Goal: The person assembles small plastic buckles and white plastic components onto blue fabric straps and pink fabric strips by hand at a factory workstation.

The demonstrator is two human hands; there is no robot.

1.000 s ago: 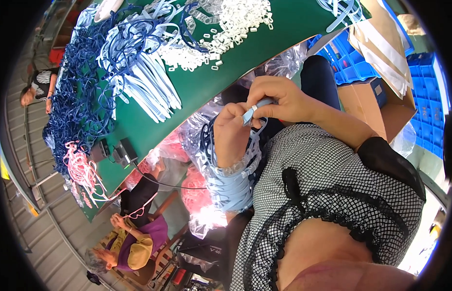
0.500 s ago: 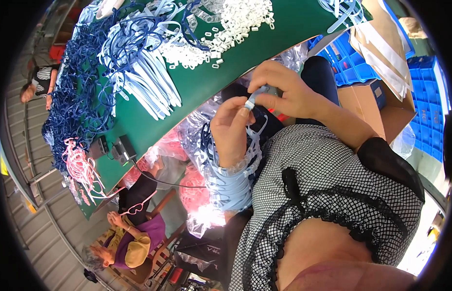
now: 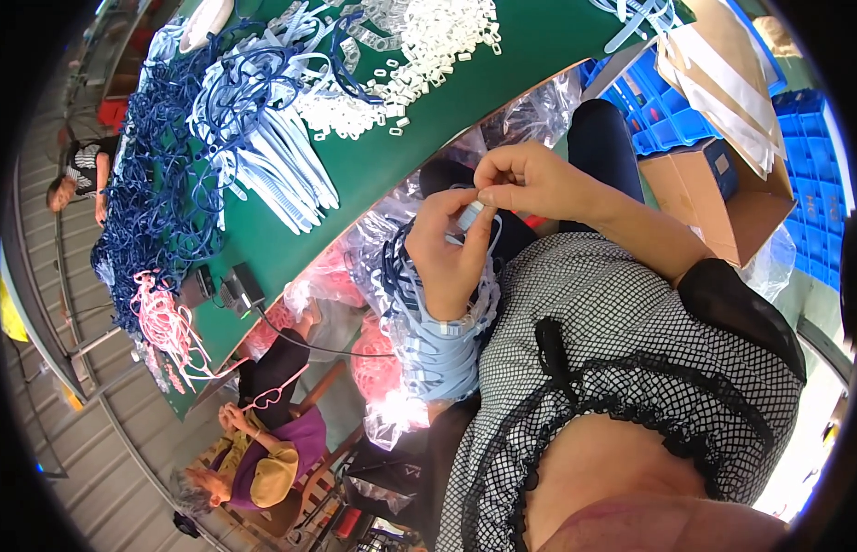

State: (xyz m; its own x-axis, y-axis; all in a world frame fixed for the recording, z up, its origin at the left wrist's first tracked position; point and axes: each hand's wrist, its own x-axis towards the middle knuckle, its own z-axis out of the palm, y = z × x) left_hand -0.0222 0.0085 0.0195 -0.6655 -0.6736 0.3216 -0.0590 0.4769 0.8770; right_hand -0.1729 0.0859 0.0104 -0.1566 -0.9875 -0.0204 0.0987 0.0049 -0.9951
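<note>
A short light blue strap (image 3: 470, 215) is held between my two hands in front of my lap, most of it hidden by fingers. My left hand (image 3: 444, 256) is closed on it with thumb and fingers. Against the left hand's fingertips, my right hand (image 3: 537, 184) pinches at the strap's upper end; what exactly sits between those fingertips is too small to make out. Many light blue strap loops (image 3: 435, 363) ring my left forearm, with dark blue ones nearer the wrist.
On the green table (image 3: 373, 175) lie white buckles (image 3: 442, 41), light blue straps (image 3: 277, 175), a dark blue strap heap (image 3: 157, 198), pink straps (image 3: 166, 317) and a black adapter (image 3: 240, 288) with its cable. A cardboard box (image 3: 686, 198) and blue crates (image 3: 815, 175) stand right. Two people sit left.
My left hand has turned and its fingers have curled round the strap. The right hand has shifted slightly down, its fingertips meeting the left's. The view has tilted a little.
</note>
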